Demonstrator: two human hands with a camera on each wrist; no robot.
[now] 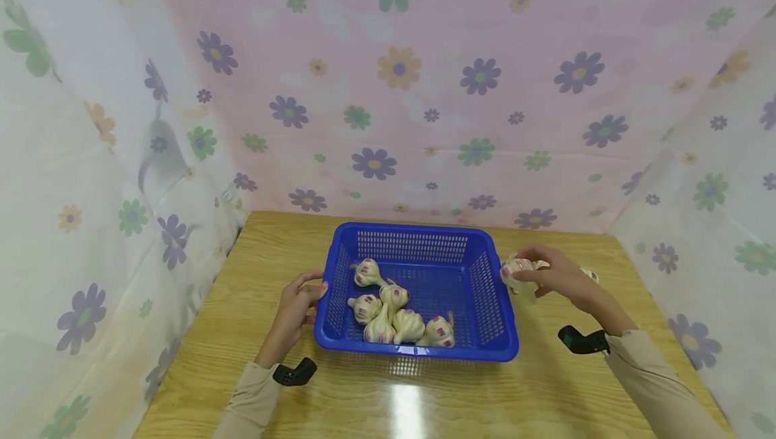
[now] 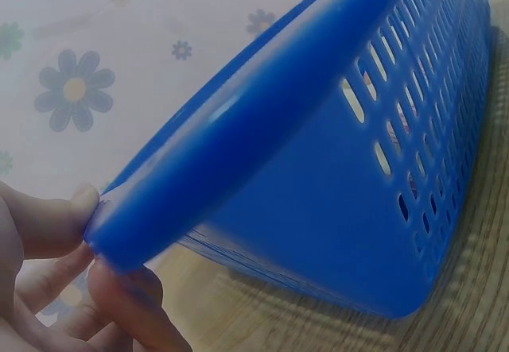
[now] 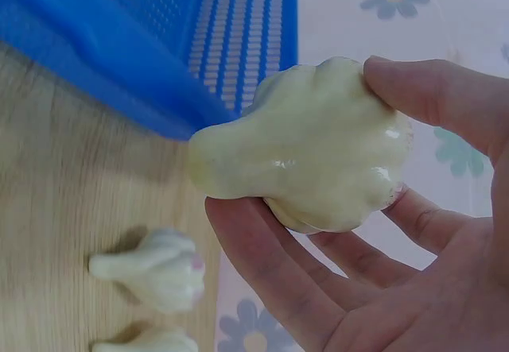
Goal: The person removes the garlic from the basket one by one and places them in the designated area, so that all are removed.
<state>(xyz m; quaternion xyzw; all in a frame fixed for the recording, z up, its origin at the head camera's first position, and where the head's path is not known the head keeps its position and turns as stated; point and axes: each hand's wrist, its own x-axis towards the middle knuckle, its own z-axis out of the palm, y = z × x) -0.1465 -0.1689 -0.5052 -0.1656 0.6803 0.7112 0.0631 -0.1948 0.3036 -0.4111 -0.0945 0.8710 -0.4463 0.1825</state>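
A blue plastic basket [image 1: 418, 351] stands on the wooden table with several pale, purple-marked garlic bulbs [image 1: 409, 324] inside, gathered toward its left and front. My left hand [image 1: 297, 308] pinches the basket's left rim [image 2: 223, 129], thumb above and fingers beneath. Just outside the basket's right side, my right hand [image 1: 554, 274] holds another garlic bulb [image 3: 326, 149] between thumb and fingers. In the right wrist view this bulb's stem end points toward the basket. Below it on the table lie two more garlic bulbs [image 3: 155, 268], one cut off by the frame's lower edge.
Part of a garlic bulb [image 1: 590, 275] shows on the table behind my right wrist. Flowered cloth [image 1: 424, 122] hangs behind the table and along both sides. The wooden tabletop [image 1: 461, 398] extends in front of the basket.
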